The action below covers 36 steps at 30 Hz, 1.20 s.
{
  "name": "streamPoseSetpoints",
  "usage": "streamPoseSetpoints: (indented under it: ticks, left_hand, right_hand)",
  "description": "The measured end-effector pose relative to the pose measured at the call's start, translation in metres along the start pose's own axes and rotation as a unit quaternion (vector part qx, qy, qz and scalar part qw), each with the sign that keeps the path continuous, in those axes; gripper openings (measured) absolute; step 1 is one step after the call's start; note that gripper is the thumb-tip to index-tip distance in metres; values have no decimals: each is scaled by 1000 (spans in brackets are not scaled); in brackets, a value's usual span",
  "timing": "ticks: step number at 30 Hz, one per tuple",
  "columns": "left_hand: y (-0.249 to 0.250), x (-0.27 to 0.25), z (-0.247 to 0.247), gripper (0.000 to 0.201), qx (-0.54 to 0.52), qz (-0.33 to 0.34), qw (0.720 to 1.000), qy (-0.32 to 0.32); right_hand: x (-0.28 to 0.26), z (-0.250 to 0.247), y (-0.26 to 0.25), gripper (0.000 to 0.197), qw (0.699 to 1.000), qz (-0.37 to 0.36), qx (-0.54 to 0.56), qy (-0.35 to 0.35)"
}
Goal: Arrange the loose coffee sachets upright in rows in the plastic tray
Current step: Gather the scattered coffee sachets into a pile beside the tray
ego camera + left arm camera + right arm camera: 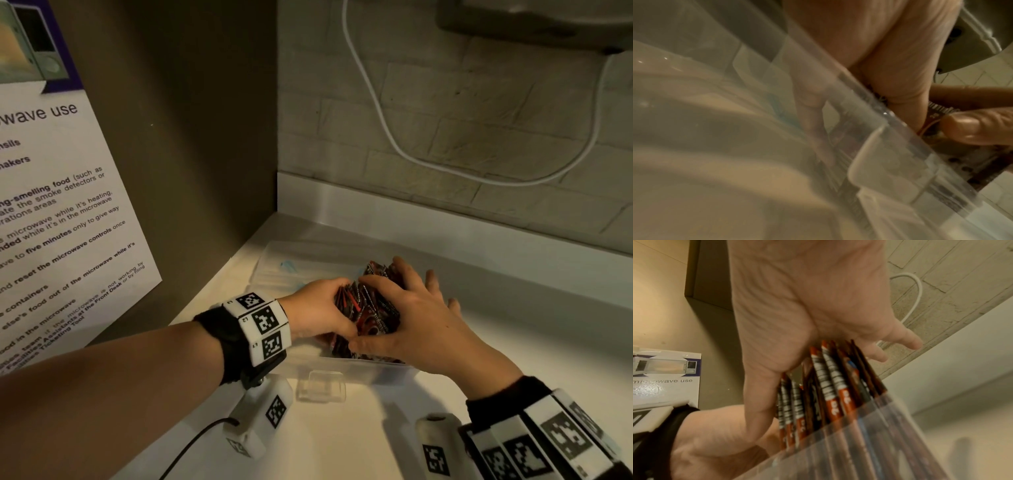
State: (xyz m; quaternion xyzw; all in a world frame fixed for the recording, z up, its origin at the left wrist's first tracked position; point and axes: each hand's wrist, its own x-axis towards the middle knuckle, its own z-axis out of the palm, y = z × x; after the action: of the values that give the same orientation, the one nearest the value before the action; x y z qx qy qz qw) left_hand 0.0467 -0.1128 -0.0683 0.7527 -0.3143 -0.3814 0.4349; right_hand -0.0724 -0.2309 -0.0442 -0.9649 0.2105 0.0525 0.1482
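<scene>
A clear plastic tray [281,263] sits on the pale counter in the corner. Several red and black coffee sachets [370,308] stand on edge, packed in its right part. My left hand [315,308] grips the left side of the bunch, its fingers curled over the top edges. My right hand [421,318] lies spread over the sachets from the right. In the right wrist view its palm [807,305] rests on the sachets' [830,386] top edges, the thumb straight along their side, above the tray wall [838,423]. The left wrist view shows the tray rim [869,105] and a sachet [937,112] between fingertips.
A brown side panel with a microwave-use notice [51,205] closes the left. A tiled wall with a looping white cable [376,102] stands behind, with an appliance [531,24] overhead. A clear latch tab [322,385] juts from the tray's front. Counter [342,445] extends toward me.
</scene>
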Motion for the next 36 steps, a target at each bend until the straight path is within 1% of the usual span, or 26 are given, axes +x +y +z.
streamPoseSetpoints:
  ticks: [3,5,9,14,17,22,25,29,32,34,36]
  left_hand:
    - [3,1,0,60,2,-14,999,-34]
    - [3,2,-1,54,8,-26,999,-37]
    - [2,4,-3,44,0,-50,998,-25]
    - [1,7,-1,32,-34,-57,998,16]
    - [1,7,-2,34,-33,-64,997,33]
    - [1,8,-6,43,-28,-82,996,25]
    - [4,6,-8,38,-13,-95,995,5]
    - [6,3,-5,34,-26,-86,996,-4]
    - [6,2,-3,34,-38,-79,996,5]
    - [4,4,-5,34,-45,-84,995,16]
    - [2,5,-10,29,-62,-99,992,39]
  right_hand:
    - [1,1,-1,89,1000,-2,6,6]
    - [1,1,-1,87,1000,-3,8,6]
    - [0,2,-2,76,1000,1,5,9]
    - [0,4,-2,66,1000,4,-4,16]
    - [-1,5,-3,64,1000,5,-5,17]
    - [-1,4,-3,66,1000,8,-1,13]
    - [-1,6,-4,62,1000,10,-7,18]
    - [0,7,-8,57,999,19,-2,31]
    - [0,8,-9,49,999,25,-1,47]
    - [-1,10,-8,51,998,28,-4,50]
    - [-1,11,-7,52,998,30,-8,54]
